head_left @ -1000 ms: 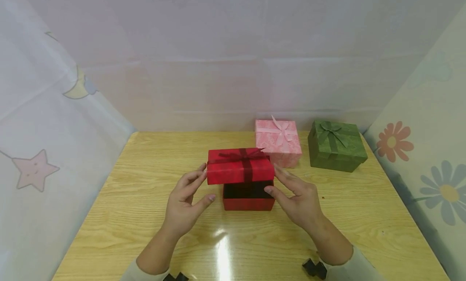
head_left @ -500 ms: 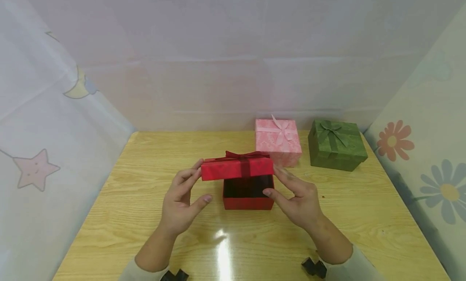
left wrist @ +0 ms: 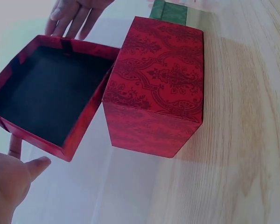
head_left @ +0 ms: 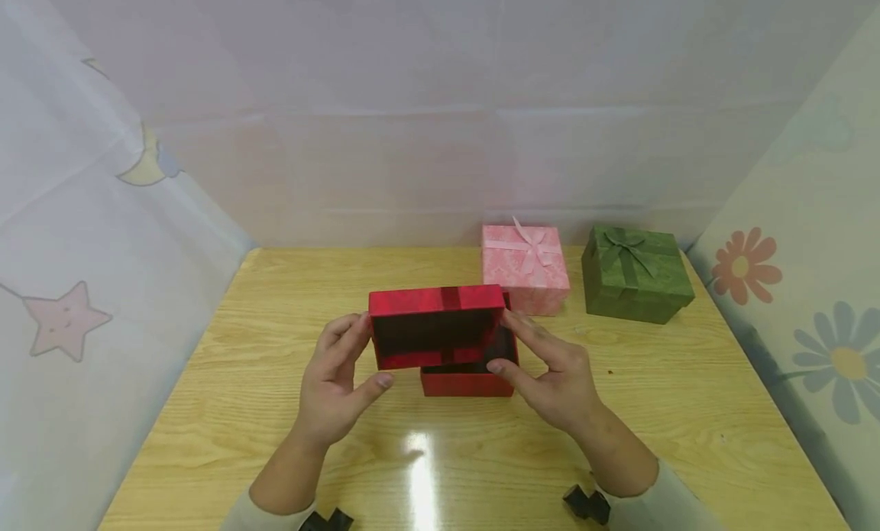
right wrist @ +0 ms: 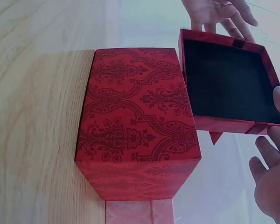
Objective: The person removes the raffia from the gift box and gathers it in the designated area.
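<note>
A red gift-box lid [head_left: 436,328] is raised above its base between both hands, its dark inside tilted toward me in the head view. The fingers of my left hand [head_left: 333,390] press the lid's left end, thumb held apart from it. At the opposite end my right hand [head_left: 557,370] presses with outstretched fingers, its thumb just below the lid near the base's rim. The red box base [head_left: 467,386] stands on the table, partly hidden by the lid in the head view. Both wrist views show the patterned base [left wrist: 154,70] beside the lid [right wrist: 231,79].
A pink gift box [head_left: 525,267] with a bow stands behind the red one. To its right is a green gift box [head_left: 635,275]. The wooden table [head_left: 275,294] meets a printed cloth backdrop [head_left: 385,134] at the back and sides.
The lid has shifted left and tipped, so its dark inside now faces me instead of its bow-topped face. My left hand has moved slightly left and both hands still hold it.
</note>
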`<state>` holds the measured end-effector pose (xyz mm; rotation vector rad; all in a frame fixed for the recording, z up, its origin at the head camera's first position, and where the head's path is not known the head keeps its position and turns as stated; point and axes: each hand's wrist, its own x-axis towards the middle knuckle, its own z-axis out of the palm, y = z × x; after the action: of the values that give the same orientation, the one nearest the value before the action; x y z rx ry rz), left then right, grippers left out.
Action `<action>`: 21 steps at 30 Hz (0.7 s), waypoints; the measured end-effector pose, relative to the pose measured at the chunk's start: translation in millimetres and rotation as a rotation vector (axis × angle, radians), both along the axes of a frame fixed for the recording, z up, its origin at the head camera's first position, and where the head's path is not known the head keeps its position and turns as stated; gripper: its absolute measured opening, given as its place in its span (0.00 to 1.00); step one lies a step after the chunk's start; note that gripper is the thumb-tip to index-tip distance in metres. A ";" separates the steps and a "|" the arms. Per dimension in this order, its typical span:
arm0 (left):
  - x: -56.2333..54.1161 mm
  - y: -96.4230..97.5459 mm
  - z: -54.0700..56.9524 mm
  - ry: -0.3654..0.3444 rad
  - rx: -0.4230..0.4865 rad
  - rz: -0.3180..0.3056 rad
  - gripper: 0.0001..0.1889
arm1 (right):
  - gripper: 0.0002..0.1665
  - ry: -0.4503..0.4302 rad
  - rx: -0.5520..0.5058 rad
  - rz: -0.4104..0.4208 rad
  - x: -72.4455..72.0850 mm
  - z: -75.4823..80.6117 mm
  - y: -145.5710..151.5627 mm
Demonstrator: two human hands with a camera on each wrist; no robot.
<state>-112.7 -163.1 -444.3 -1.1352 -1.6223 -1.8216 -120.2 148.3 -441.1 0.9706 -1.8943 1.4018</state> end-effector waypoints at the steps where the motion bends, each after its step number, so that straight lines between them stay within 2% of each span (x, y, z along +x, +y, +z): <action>1: 0.4 -0.9 0.1 -0.008 0.000 -0.001 0.39 | 0.36 -0.007 0.007 -0.002 0.1 0.1 -0.7; 6: 2.6 -6.5 -1.4 -0.075 0.004 -0.010 0.39 | 0.40 -0.036 0.041 0.017 0.6 -1.1 -3.8; 10: 3.6 -10.3 -1.7 -0.116 0.018 -0.046 0.40 | 0.45 -0.070 0.071 0.053 1.1 -1.9 -4.1; 17: 3.7 -19.2 -1.7 -0.166 0.020 -0.134 0.44 | 0.62 -0.142 0.141 0.126 3.2 0.0 -5.7; 21: 3.9 -26.3 -2.8 -0.192 0.010 -0.162 0.47 | 0.71 -0.172 0.206 0.161 4.0 -1.1 -9.0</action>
<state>-108.8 -189.4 -447.1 -1.1465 -1.6656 -2.0963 -116.2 139.3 -442.2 1.1550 -2.1622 1.4419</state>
